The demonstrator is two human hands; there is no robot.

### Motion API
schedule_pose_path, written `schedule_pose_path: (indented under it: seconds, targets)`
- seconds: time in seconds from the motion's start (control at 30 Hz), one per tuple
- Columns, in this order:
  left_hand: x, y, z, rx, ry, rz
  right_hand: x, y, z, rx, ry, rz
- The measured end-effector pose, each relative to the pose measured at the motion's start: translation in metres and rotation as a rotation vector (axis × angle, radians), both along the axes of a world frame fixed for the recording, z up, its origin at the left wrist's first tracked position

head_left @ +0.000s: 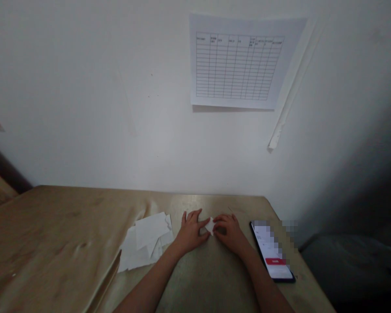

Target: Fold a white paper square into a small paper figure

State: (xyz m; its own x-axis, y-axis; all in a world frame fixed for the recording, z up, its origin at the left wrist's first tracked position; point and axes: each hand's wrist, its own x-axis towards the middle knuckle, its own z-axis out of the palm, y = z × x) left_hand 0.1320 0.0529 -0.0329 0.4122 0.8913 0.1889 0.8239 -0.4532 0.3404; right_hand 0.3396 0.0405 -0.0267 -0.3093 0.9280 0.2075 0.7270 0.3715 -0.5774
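Both of my hands rest on a tan table and meet over a small white folded piece of paper. My left hand lies with fingers stretched forward, its fingertips pressing the paper's left side. My right hand has its fingers curled and pinches the paper's right edge. Most of the paper is hidden under the fingers. A loose pile of white paper sheets lies just left of my left hand.
A smartphone with a lit screen lies right of my right hand, near the table's right edge. The white wall behind carries a printed grid sheet and a white strip. Dark floor lies to the right of the table.
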Motion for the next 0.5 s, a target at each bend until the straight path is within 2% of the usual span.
schedule_pose_path:
  seconds: [0.13,0.5]
  targets:
    - [0.0000,0.0012,-0.0004,-0.001,-0.016,0.005,-0.0026,-0.0020,0.0019,-0.008,-0.006,-0.030]
    - [-0.0029,0.0085,-0.0033,-0.048,-0.065,0.014,0.0011,-0.0010,0.0020,-0.003,0.007,-0.005]
